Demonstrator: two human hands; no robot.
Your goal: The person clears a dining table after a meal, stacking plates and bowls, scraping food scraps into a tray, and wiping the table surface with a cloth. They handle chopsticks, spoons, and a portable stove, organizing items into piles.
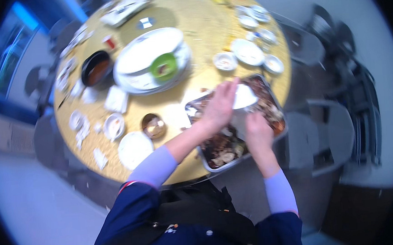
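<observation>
A metal tray (pixel 216 169) full of food scraps lies at the near right edge of the round table. Over it, my left hand (pixel 219 103) is against the left side of a white bowl (pixel 244 97), fingers extended and close together; whether it grips the bowl is unclear. My right hand (pixel 258 128) is closed just below the bowl, above the tray, on what looks like a pale, blurred flat thing (pixel 239 123) that I cannot identify. Motion blur hides the fingertips. Several small bowls and a white plate (pixel 247 52) stand beyond the tray.
On the yellow tabletop (pixel 178 103) are stacked oval platters (pixel 134 60) with a green bowl (pixel 164 67), a black pot (pixel 97 68), a brown round bowl (pixel 153 125), a white plate (pixel 136 150) and crumpled napkins (pixel 116 99). Grey chairs (pixel 337 136) stand to the right.
</observation>
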